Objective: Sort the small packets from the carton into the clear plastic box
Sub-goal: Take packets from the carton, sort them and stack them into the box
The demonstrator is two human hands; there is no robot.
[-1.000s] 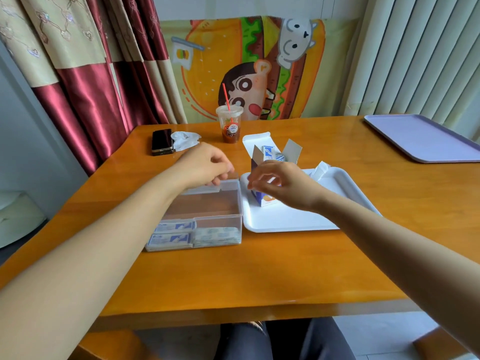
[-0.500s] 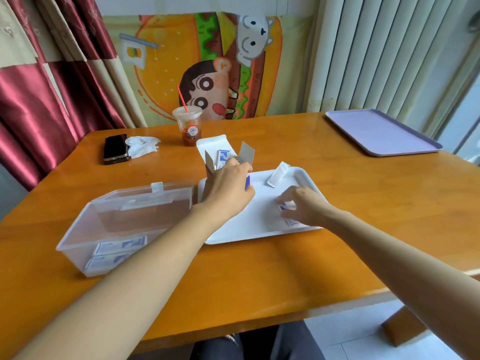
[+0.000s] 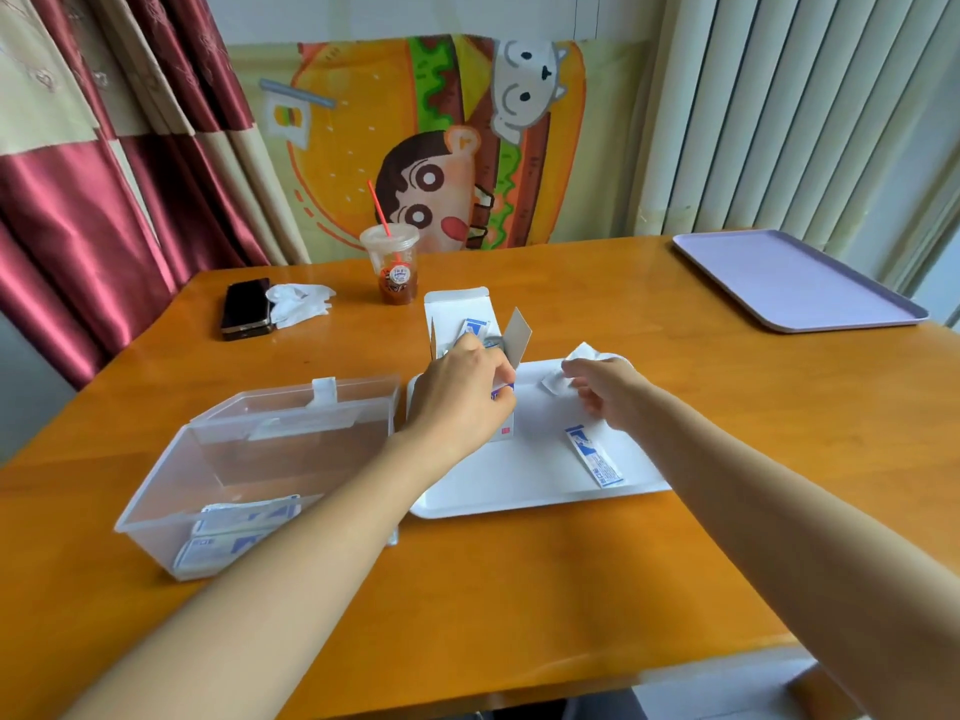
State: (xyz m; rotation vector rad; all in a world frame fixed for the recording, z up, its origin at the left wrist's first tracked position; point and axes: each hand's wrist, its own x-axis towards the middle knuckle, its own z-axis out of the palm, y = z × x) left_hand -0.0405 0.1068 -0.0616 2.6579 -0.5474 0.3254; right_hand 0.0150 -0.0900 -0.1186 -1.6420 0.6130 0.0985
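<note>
At the left of the worktop (image 3: pixel 519 589), the clear plastic box (image 3: pixel 171 491) stands open with a few stacked packets (image 3: pixel 244 527) at its near end, so part of the sorting is done. To its right, the left hand (image 3: pixel 462 397) has its grip curled round the top of the carton (image 3: pixel 518 332). The carton stands upright at the far left of the white tray (image 3: pixel 519 496), and blue-printed packets (image 3: pixel 475 325) poke from its mouth. One loose packet (image 3: pixel 595 457) lies flat on the tray, not yet boxed. The right hand (image 3: pixel 608 392) hovers over the tray, its grip loosely curled by a small white slip (image 3: pixel 553 383); I cannot tell whether it pinches the slip. Several packets seem left to move.
</note>
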